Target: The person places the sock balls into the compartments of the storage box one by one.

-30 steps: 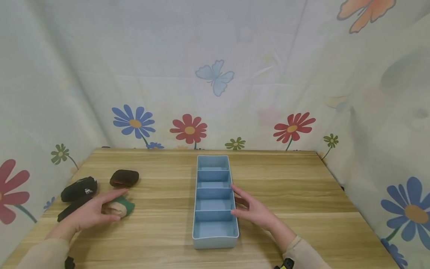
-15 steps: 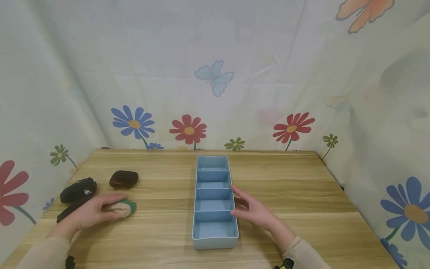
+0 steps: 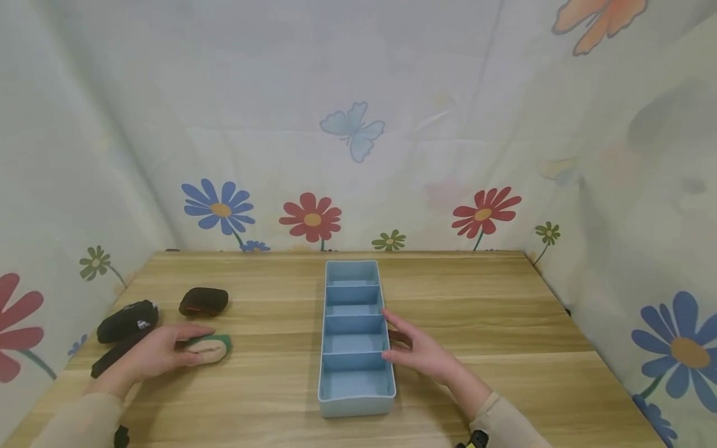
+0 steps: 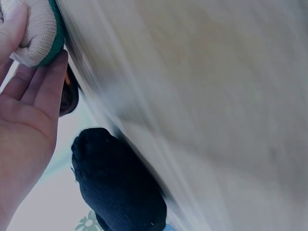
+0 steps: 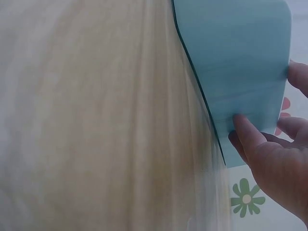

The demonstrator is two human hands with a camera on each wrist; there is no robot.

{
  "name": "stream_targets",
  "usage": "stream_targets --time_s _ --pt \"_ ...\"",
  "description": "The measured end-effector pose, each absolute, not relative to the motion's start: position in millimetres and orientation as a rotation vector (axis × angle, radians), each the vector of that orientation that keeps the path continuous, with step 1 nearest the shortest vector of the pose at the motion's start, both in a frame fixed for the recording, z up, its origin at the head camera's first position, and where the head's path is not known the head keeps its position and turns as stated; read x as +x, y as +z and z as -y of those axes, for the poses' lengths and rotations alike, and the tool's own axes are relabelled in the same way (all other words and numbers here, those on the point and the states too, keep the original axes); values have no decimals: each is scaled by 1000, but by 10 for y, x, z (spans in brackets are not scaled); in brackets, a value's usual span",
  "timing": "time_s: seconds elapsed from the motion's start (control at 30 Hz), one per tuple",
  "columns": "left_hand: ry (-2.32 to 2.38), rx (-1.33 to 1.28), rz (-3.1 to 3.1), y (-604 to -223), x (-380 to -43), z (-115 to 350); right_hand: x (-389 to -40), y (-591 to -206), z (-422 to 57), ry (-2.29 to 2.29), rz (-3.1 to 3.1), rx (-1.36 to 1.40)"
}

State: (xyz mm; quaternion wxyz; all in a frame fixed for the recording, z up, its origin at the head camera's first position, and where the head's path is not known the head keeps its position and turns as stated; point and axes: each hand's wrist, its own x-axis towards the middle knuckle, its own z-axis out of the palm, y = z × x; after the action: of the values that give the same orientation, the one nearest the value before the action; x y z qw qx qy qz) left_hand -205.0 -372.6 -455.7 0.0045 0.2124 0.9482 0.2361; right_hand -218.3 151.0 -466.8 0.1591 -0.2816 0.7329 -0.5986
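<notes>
Beige ribbed knit with a green edge forms the soft, rounded bundle (image 3: pixel 210 350) that the left grip (image 3: pixel 165 353) pinches between thumb and fingers at the left of the wood-grained desk (image 3: pixel 269 386), though whether its underside touches the surface is hard to tell. Smooth and light blue, the long box (image 3: pixel 356 407) with four compartments stands mid-desk, the right grip (image 3: pixel 422 354) resting relaxed fingers against its right wall and rim. Left of the bundle lie a plump black roll (image 3: pixel 127 322) with white marks and a slimmer black roll (image 3: pixel 114 359), with a dark brown bundle (image 3: pixel 204 301) farther off.
</notes>
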Motion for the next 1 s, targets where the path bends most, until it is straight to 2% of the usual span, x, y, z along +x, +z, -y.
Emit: stream_targets --time_s 0.47,1.0 --pt "771 522 -2952 -4527 -2141 3465 -2176 -4668 -1489 -1704 -2095 -792" --pt "874 508 -2989 -4487 -2342 3007 -2165 -4653 -1505 -1673 -2128 -797"
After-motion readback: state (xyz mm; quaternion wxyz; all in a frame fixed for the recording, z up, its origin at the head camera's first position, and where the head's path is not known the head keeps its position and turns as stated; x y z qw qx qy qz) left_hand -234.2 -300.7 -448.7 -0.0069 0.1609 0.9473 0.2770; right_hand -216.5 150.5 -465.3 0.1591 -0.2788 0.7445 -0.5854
